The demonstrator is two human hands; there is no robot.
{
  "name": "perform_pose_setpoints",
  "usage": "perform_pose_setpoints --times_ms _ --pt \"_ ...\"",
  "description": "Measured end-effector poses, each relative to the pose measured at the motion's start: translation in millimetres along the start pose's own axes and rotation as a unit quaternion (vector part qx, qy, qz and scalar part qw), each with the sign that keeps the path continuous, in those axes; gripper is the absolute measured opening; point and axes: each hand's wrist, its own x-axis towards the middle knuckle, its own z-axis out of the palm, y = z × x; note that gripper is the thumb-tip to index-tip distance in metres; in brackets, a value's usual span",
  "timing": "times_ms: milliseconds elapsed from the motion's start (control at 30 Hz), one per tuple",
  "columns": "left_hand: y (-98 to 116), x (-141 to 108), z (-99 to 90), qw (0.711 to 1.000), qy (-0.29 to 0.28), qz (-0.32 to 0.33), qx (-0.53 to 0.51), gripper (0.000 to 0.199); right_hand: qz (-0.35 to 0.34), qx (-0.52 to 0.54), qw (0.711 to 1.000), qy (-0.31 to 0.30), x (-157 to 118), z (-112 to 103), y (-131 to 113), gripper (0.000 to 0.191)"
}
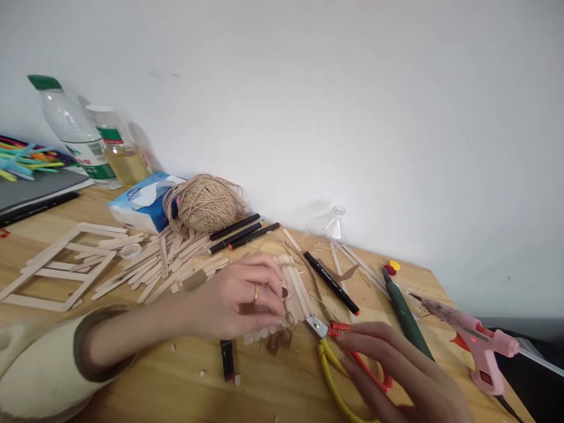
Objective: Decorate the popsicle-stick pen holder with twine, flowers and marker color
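My left hand (247, 294), with a ring on one finger, is curled over a small panel of craft sticks (299, 291) lying on the table. Its fingers and thumb come together by a small dark brown spot, and what they pinch is mostly hidden. Bits of brown paper (279, 342) lie under the panel's near edge. Scissors (317, 325) with one red and one yellow handle lie with their blades against the panel. My right hand (396, 367) has its fingertips closed on the red handle; its thumb is not clearly visible.
A pink glue gun (473, 338) and a dark green tool (405, 314) are at the right. Black markers (330, 282) lie around the panel. Loose craft sticks (150, 264), stick frames (66, 273), twine (209, 202), a tissue pack (145, 200) and bottles (81, 135) fill the left.
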Motion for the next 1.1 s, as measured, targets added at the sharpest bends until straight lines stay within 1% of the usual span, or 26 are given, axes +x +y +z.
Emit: perform_pose_setpoints --times_ms 67,100,200,267,367,600,800,1100 --pt "3 0 0.1 1.000 0.001 0.009 0.015 0.006 -0.017 0.051 0.999 -0.001 25 12 -10 0.016" --pt "4 0 0.3 1.000 0.001 0.012 0.020 0.007 -0.012 0.076 0.997 -0.004 32 17 -11 0.015" --pt "5 0 1.4 0.999 -0.011 0.016 0.037 0.009 0.015 0.130 0.991 -0.028 41 27 -6 0.016" --pt "6 0 2.7 0.998 -0.023 0.019 0.055 0.010 0.017 0.147 0.988 -0.044 41 30 -2 0.018" --pt "6 1 4.8 0.996 -0.030 0.030 0.077 0.012 0.003 0.153 0.987 -0.049 39 32 0 0.019" --pt "6 0 7.0 0.996 -0.015 0.040 0.076 0.011 0.025 0.153 0.986 -0.057 35 36 6 0.016" --pt "7 0 6.0 0.996 -0.022 0.035 0.076 0.012 0.038 0.159 0.984 -0.065 35 38 10 0.016" --pt "9 -1 9.1 0.997 -0.010 0.015 0.075 0.018 0.050 0.167 0.982 -0.065 34 38 11 0.017"
